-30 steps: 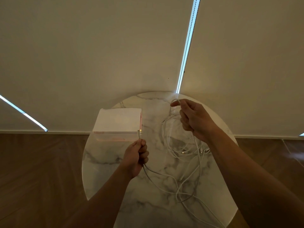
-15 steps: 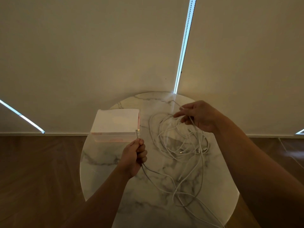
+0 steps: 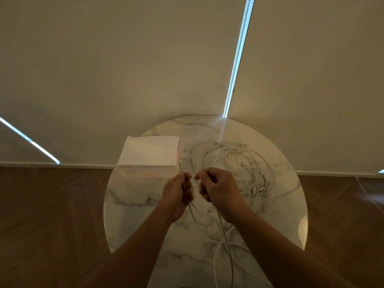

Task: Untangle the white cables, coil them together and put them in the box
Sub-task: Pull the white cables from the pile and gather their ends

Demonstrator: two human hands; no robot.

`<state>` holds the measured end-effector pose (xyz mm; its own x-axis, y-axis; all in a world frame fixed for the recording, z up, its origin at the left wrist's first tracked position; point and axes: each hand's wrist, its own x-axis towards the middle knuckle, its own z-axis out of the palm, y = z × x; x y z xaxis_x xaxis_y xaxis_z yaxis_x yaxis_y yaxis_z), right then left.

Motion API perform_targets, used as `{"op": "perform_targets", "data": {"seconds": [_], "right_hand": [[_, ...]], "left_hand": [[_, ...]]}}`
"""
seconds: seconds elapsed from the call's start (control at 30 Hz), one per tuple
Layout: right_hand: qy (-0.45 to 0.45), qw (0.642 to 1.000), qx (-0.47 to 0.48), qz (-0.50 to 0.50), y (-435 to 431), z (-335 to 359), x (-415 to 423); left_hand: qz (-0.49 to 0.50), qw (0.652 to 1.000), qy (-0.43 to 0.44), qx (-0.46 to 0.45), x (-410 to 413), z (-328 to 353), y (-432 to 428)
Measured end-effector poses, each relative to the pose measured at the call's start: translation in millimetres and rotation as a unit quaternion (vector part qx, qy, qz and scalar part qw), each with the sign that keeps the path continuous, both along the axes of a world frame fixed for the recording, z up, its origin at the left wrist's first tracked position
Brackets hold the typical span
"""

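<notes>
The white cables [image 3: 234, 163] lie in one loose, loopy pile on the right side of your round worktop [image 3: 133, 204]. They are thin and smooth, and they cross over each other so much that you cannot count them for sure; there look to be several. A few small metal plug ends [image 3: 257, 189] peek out of the pile.

Your left hand [image 3: 178, 196] is closed around one cable, and its silver plug [image 3: 182, 164] sticks up above your fist. That cable hangs down from your hand and runs toward you across the worktop. Your right hand [image 3: 218, 190] is curled just beside the left one, and in the dim light you cannot tell if it pinches a cable.

One box [image 3: 148, 155] sits on the left side, white on top with pinkish sides. The worktop is shiny marble with grey veins.
</notes>
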<state>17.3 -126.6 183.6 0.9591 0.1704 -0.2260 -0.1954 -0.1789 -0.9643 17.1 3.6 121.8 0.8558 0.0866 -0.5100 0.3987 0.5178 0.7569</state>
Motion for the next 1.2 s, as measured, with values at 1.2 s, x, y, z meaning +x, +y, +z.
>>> {"op": "perform_targets", "data": {"seconds": [1.2], "right_hand": [[-0.014, 0.978, -0.186, 0.089, 9.3, -24.1, -24.1]], "left_hand": [[0.033, 0.999, 0.034, -0.011, 2.7, 0.8, 2.6]]}}
